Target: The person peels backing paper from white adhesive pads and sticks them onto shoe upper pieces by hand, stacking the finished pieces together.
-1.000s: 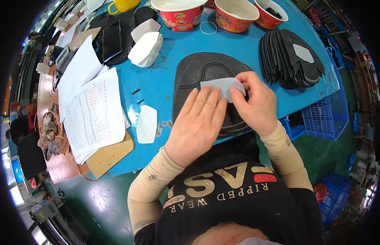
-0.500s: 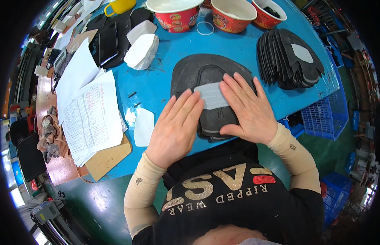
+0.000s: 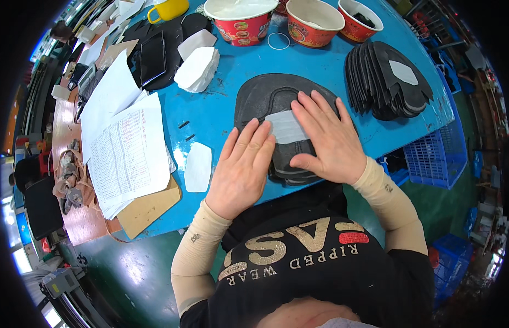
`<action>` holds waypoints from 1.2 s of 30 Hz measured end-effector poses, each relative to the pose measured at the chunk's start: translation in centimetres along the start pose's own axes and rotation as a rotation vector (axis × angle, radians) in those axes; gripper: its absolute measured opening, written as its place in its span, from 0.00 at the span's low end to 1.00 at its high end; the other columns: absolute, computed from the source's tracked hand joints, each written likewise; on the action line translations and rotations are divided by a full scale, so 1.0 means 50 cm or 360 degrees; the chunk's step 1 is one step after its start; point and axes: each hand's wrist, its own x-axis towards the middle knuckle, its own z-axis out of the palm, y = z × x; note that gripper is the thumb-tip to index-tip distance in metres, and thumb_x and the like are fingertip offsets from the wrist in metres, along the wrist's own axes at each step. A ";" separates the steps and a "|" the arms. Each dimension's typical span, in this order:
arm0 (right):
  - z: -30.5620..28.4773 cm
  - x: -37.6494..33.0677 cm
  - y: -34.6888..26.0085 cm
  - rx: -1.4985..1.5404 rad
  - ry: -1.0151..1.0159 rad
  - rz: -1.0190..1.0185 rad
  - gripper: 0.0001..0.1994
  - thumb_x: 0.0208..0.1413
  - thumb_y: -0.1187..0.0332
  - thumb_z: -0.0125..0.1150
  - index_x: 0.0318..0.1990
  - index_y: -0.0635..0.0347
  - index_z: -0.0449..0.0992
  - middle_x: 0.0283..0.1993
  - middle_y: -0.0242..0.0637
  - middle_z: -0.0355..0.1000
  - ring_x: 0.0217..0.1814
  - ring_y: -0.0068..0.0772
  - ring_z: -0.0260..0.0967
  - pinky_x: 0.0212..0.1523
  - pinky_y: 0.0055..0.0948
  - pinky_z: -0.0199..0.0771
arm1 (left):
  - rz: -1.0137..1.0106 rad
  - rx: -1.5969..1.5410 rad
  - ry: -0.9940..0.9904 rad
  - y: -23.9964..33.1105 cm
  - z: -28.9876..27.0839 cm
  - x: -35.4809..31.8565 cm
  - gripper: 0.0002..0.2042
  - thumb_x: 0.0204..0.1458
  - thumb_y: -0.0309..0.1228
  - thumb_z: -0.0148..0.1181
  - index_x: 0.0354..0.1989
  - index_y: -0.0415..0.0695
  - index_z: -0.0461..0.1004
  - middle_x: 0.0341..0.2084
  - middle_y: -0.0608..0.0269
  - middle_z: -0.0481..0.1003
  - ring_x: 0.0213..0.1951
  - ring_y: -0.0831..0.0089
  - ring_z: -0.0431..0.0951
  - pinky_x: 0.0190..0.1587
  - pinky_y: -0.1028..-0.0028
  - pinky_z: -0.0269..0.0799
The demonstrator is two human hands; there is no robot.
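A stack of black molded shoe-upper-like pieces (image 3: 265, 87) lies on the blue table before me. Across the top piece sits a light grey-white patch (image 3: 287, 127). My left hand (image 3: 242, 164) rests flat at the patch's left end, fingers stretched out. On its right end lies my right hand (image 3: 332, 139), palm down, with the thumb spread away from the fingers. Neither hand grips anything; the palms hide part of the stack. A loose white patch (image 3: 198, 167) is on the table beside my left hand.
Another stack of black pieces (image 3: 374, 82), topped with a white patch, stands at right. Red paper bowls (image 3: 314, 27) line the back. A block of white patches (image 3: 197, 70), a phone (image 3: 153, 57) and printed sheets (image 3: 128, 153) are at left. A blue crate (image 3: 436, 156) stands beyond the right edge.
Both hands stay flat on the patch and stack, with only a slight shift of the fingers. The whole view has moved a little, so the table items at left appear further right.
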 end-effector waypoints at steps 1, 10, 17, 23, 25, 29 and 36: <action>-0.004 0.002 0.004 0.0052 0.0067 0.0006 0.42 0.49 0.35 0.48 0.59 0.66 0.62 0.63 0.50 0.58 0.68 0.52 0.49 0.64 0.57 0.44 | -0.0019 -0.0068 -0.0008 -0.003 -0.002 0.000 0.20 0.50 0.22 0.51 0.54 0.36 0.64 0.58 0.48 0.62 0.62 0.52 0.59 0.63 0.55 0.50; 0.000 -0.050 0.046 -0.0042 0.0714 0.0462 0.18 0.42 0.63 0.68 0.40 0.62 0.74 0.44 0.40 0.69 0.48 0.43 0.65 0.46 0.38 0.62 | -0.0296 -0.0483 0.0510 0.016 0.005 -0.033 0.20 0.45 0.14 0.49 0.50 0.33 0.66 0.55 0.40 0.64 0.57 0.45 0.64 0.59 0.56 0.57; 0.012 -0.025 0.053 0.0531 0.0806 0.0488 0.13 0.44 0.74 0.65 0.39 0.62 0.71 0.35 0.40 0.69 0.35 0.42 0.68 0.36 0.33 0.68 | -0.0508 -0.0683 0.0563 0.033 0.022 -0.042 0.17 0.50 0.15 0.45 0.50 0.32 0.66 0.54 0.40 0.65 0.57 0.46 0.64 0.59 0.58 0.58; 0.015 -0.029 0.052 0.0359 0.0649 0.0498 0.18 0.43 0.64 0.67 0.41 0.59 0.70 0.39 0.38 0.67 0.40 0.43 0.66 0.40 0.36 0.66 | -0.0520 -0.0423 0.0474 0.063 0.037 -0.044 0.16 0.51 0.15 0.44 0.50 0.33 0.66 0.54 0.44 0.66 0.59 0.46 0.61 0.60 0.58 0.56; 0.014 -0.027 0.049 0.0327 0.0700 0.0509 0.18 0.42 0.64 0.68 0.40 0.59 0.70 0.39 0.37 0.66 0.42 0.42 0.65 0.41 0.36 0.65 | -0.0494 -0.0307 0.0482 0.068 0.043 -0.042 0.17 0.51 0.15 0.45 0.50 0.33 0.66 0.54 0.44 0.66 0.59 0.46 0.61 0.60 0.58 0.56; -0.005 -0.026 0.033 0.0324 0.0919 0.0273 0.14 0.41 0.71 0.67 0.34 0.57 0.69 0.39 0.38 0.66 0.41 0.42 0.65 0.42 0.37 0.65 | -0.0548 -0.0335 0.0534 0.069 0.048 -0.044 0.15 0.53 0.16 0.43 0.50 0.33 0.66 0.54 0.42 0.65 0.60 0.46 0.61 0.59 0.58 0.56; -0.210 -0.045 0.191 0.1510 0.1247 0.0587 0.05 0.55 0.77 0.57 0.38 0.63 0.70 0.33 0.34 0.72 0.25 0.16 0.65 0.26 0.15 0.66 | -0.0800 -0.1254 0.1337 0.061 0.007 -0.059 0.13 0.62 0.26 0.37 0.50 0.36 0.64 0.37 0.57 0.69 0.38 0.73 0.68 0.46 0.72 0.65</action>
